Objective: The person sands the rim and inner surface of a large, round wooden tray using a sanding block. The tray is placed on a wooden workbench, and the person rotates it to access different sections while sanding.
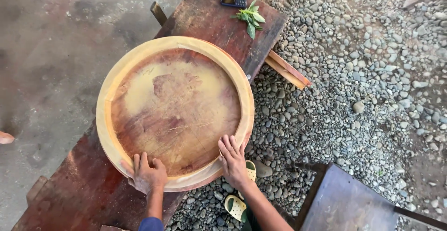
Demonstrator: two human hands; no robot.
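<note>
Round wooden tray (174,110), near rim under left hand (146,175), right hand (233,159)

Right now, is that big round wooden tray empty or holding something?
Empty. The round wooden tray shows only bare stained wood inside; both hands, left and right, rest on its near rim.

Left hand (146,174) and right hand (233,160) press flat on the near rim of a round wooden tray (174,110) lying on a reddish plank (84,189).

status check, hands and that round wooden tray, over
Left hand and right hand flat on near rim of round wooden tray. Tray on plank bench. Phone, leaves beyond, apart.
</note>
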